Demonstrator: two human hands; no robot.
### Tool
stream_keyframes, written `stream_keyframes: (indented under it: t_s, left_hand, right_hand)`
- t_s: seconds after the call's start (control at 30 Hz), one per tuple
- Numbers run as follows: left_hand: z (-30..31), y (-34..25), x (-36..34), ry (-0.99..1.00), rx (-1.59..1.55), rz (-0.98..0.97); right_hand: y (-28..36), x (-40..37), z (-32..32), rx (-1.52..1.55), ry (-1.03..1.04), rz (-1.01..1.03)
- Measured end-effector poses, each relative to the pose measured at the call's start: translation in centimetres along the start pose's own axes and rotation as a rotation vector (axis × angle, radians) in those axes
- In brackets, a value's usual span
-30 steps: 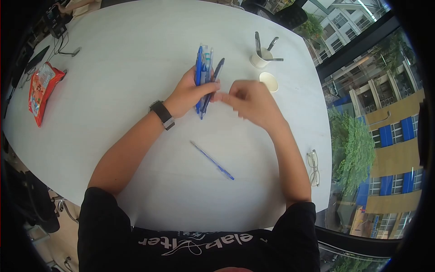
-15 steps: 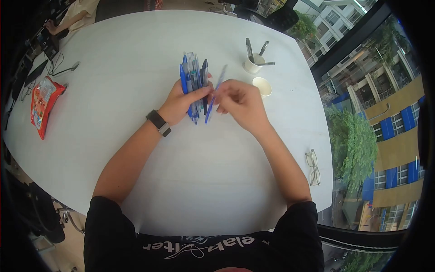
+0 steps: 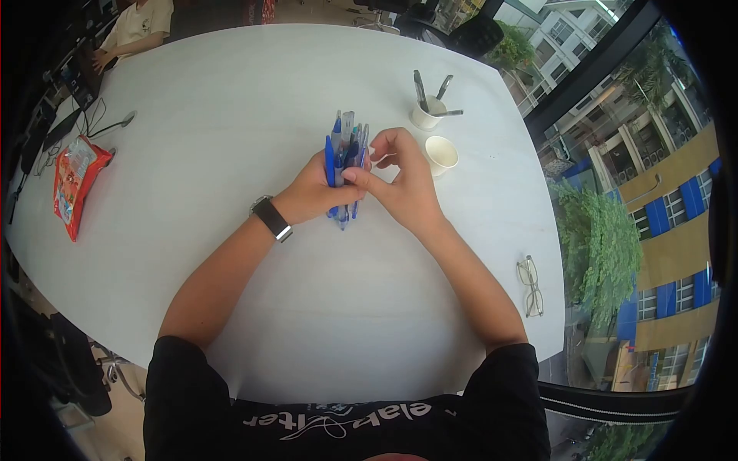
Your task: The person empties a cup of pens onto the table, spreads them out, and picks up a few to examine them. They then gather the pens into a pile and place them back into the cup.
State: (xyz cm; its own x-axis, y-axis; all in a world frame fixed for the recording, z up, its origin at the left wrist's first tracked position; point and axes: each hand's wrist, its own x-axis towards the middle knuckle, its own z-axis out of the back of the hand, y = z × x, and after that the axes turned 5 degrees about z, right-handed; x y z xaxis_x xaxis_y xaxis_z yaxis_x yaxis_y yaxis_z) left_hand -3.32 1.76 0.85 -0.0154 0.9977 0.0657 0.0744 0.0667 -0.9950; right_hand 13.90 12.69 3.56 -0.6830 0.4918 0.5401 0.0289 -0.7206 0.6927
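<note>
My left hand (image 3: pixel 311 188) is wrapped round a bundle of several blue, clear and dark pens (image 3: pixel 338 146), held roughly upright over the table. Close against the bundle's right side is my right hand (image 3: pixel 403 180), its thumb touching the pens near my left fingers and its other fingers curled apart, with nothing seen between them. An empty white cup (image 3: pixel 441 155) stands just right of my right hand. Behind it, another white cup (image 3: pixel 427 115) holds dark pens (image 3: pixel 420 91) that lean in different directions.
A red snack bag (image 3: pixel 78 184) lies at the left of the white table (image 3: pixel 307 307). Glasses (image 3: pixel 530 286) rest near the right edge. A cable (image 3: pixel 115 124) lies at the upper left, where another person (image 3: pixel 142 27) is at the table's edge.
The pen that was between my right fingers is now in with the bundle. The bundle and my left hand have moved slightly right, and my right thumb has come against the pens.
</note>
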Motion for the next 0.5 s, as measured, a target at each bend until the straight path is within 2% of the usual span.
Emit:
stream_keyframes:
  t_s: [0.07, 0.1, 0.17, 0.2, 0.27, 0.4, 0.47, 0.5]
  left_hand:
    - [-0.4, 0.3, 0.1, 0.033, -0.045, -0.096]
    - [-0.6, 0.3, -0.1, 0.033, -0.044, -0.094]
    - [-1.0, 0.3, -0.6, 0.087, -0.046, -0.094]
    - [-1.0, 0.6, -0.5, 0.087, -0.046, -0.095]
    - [-0.9, 1.6, -0.4, 0.112, 0.132, -0.134]
    - [-1.1, 2.1, -0.6, 0.082, 0.143, -0.056]
    - [-0.7, 2.4, -0.6, 0.110, 0.189, 0.000]
    - [-0.6, 2.2, -0.7, 0.133, 0.235, 0.054]
  right_hand:
    - [-0.4, -0.3, -0.8, 0.271, 0.033, -0.008]
    - [0.2, -0.3, -0.6, 0.273, 0.031, -0.009]
    - [1.7, -0.6, -0.1, 0.670, 0.252, -0.209]
    - [1.7, -0.5, 0.0, 0.669, 0.252, -0.209]
    - [1.6, -0.2, 0.0, 0.362, 0.281, 0.140]
    - [1.7, -0.9, -0.9, 0.265, 0.307, 0.167]
    - [0.7, -1.6, -1.6, 0.366, 0.327, 0.003]
    - [1.0, -1.5, -1.7, 0.366, 0.326, 0.003]
